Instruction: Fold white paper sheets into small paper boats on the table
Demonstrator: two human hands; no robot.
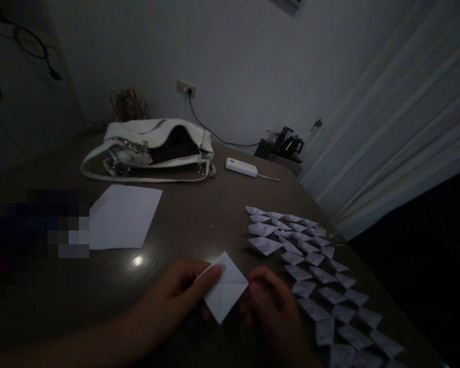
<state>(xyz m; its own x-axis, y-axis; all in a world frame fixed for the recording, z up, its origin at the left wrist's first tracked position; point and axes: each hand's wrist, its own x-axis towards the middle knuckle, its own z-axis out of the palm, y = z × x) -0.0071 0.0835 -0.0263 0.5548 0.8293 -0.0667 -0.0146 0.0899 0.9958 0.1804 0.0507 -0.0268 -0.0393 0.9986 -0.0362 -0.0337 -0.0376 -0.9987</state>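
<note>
A small sheet of white paper (229,291), folded into a diamond with crease lines across it, is held above the table's front. My left hand (193,282) grips its left side, thumb on top and fingers underneath. At the right corner, the curled fingers and thumb of my right hand (266,296) are closed on the paper's edge. To the right of that hand lie several folded white paper boats (300,272) in rows.
A stack of white paper (124,217) lies left on the dark table (191,209). Behind it sits an open white handbag (153,135), with a white power bank (241,167) to its right. A black coffee pot (290,145) stands beyond. White curtains (383,102) hang at right.
</note>
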